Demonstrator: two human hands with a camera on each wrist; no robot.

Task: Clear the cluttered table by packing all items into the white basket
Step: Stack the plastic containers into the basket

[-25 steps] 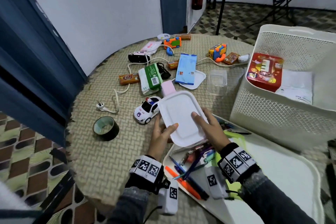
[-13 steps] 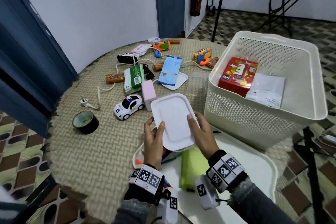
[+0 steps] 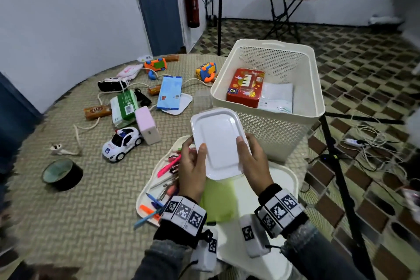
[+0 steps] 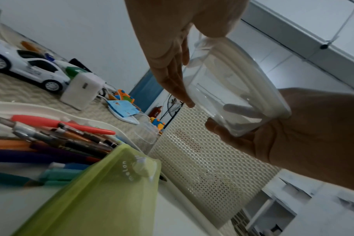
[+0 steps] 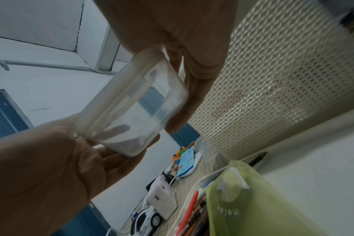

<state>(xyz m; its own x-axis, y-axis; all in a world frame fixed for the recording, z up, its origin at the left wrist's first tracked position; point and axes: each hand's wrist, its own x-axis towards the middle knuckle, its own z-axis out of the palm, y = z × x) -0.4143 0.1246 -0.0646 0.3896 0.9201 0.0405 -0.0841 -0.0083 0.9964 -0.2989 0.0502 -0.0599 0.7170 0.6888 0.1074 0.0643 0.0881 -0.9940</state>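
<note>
— Where's the box (image 3: 217, 143)?

— Up off the counter (image 3: 75, 211), lid on, held over the tray (image 3: 284, 179) just in front of the white basket (image 3: 268, 125).

— And the grip?

— Left hand (image 3: 192, 170) and right hand (image 3: 253, 162) both clasp it, thumbs on the lid, fingers (image 4: 228, 127) underneath.

— What's left out?

— A toy police car (image 3: 122, 141), a roll of tape (image 3: 62, 174), and pens (image 3: 168, 163) on the tray.
</note>
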